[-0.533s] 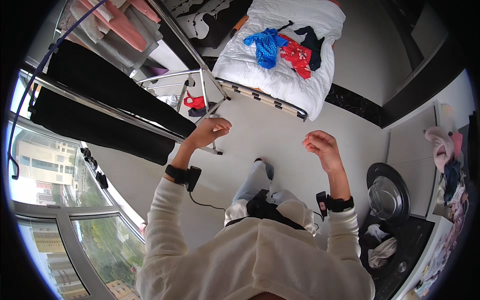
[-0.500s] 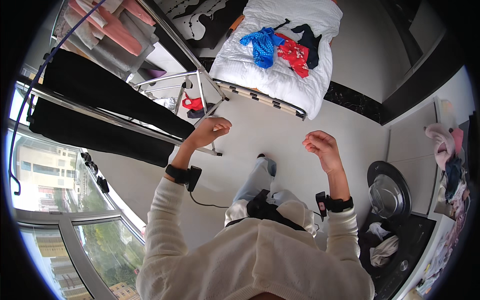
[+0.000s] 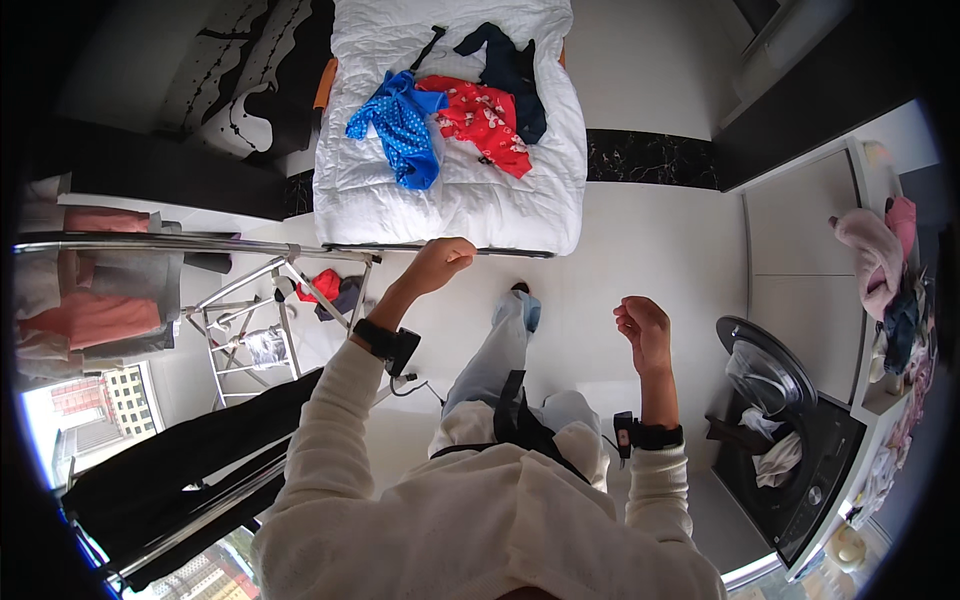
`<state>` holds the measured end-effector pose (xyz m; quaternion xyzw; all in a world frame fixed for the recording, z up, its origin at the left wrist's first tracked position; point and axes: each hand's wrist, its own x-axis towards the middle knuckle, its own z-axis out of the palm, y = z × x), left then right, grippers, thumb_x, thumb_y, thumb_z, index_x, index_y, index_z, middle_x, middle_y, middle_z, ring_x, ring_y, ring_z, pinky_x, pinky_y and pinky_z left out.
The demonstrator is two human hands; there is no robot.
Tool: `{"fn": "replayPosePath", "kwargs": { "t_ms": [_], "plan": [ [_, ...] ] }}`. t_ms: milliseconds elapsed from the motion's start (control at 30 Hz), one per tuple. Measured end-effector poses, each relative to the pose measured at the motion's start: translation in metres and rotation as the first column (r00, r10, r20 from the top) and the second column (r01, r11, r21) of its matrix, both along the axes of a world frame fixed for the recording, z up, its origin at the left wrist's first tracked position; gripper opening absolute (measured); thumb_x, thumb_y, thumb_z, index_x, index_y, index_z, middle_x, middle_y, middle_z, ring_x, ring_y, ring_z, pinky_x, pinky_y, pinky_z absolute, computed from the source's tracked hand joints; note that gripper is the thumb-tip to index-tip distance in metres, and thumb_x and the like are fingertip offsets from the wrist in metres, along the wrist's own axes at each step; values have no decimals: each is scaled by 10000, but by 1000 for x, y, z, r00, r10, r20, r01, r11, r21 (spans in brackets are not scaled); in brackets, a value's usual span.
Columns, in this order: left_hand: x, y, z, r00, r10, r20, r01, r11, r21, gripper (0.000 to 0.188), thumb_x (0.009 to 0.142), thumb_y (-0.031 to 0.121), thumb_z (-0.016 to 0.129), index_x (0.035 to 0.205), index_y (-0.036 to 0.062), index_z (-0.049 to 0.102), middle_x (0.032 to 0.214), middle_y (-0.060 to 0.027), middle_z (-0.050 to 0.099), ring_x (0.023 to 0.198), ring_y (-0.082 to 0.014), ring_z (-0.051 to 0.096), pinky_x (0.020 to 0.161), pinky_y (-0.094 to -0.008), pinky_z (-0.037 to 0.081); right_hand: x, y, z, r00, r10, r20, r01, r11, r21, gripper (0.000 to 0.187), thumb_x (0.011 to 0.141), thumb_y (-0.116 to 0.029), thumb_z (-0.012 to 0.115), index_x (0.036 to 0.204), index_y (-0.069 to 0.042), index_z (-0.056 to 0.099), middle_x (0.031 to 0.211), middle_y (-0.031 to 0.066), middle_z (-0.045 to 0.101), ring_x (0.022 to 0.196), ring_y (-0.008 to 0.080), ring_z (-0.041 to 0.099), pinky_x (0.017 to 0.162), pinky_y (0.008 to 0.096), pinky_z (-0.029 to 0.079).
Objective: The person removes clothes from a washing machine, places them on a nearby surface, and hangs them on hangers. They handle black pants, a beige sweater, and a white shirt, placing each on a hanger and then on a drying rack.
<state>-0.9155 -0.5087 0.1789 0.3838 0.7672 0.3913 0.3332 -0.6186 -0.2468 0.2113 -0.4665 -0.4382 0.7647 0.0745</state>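
My left hand (image 3: 440, 266) hangs in the air just short of the bed's near edge, its fingers curled in and nothing seen in it. To the right, over the floor, my right hand (image 3: 645, 332) is also raised with bent fingers and no object. Neither hand touches anything. On the white quilt (image 3: 480, 215) ahead lie a blue dotted garment (image 3: 402, 130), a red patterned garment (image 3: 480, 115) and a dark garment (image 3: 510, 80), crumpled side by side. A black strap (image 3: 430, 45) rests beyond the blue one.
A metal drying rack (image 3: 290, 250) stands at left, with black trousers (image 3: 190, 470) and pink and grey clothes (image 3: 100, 300) hung on it. A red cloth (image 3: 318, 287) lies low behind it. At right, a washer with its round door (image 3: 765, 365) open holds pale laundry (image 3: 778, 460).
The view has swung right and forward: the bed now sits nearer and more to the left, and the rack has shifted down. My feet have stepped on. Both hands stay raised and empty.
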Motion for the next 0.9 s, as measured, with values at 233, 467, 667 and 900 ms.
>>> {"fn": "replayPosePath", "kwargs": {
  "t_ms": [233,467,667,900],
  "plan": [
    [-68,91,-43,967,-165,192,179,982,-60,156,903,46,628,1042,-24,643,948,-111,695,891,-169,673,807,-286,528,-58,32,-5,994,-106,-36,104,994,-42,197,892,-186,596,965,-10,644,885,82,667,794,145,618,748,270,501],
    [-49,179,-79,889,-355,288,411,897,-164,170,916,38,612,1058,-53,632,960,-108,685,898,-155,657,830,-268,510,29,59,-24,929,-366,55,365,931,23,211,890,-180,612,986,3,657,900,83,683,818,155,635,743,285,519],
    [57,290,-84,808,-539,239,571,816,-92,162,918,36,598,1057,-41,629,978,-100,677,914,-150,646,853,-269,500,225,62,-69,680,-682,269,656,730,192,269,877,-153,610,1068,30,657,918,85,696,831,157,640,729,283,531],
    [279,352,-98,797,-529,290,584,798,-149,200,918,28,587,1102,-46,619,1020,-119,677,965,-173,642,886,-289,495,540,122,-189,395,-820,414,740,551,386,551,869,-132,624,1355,50,440,1228,184,588,935,229,647,700,326,556]
  ]
}}
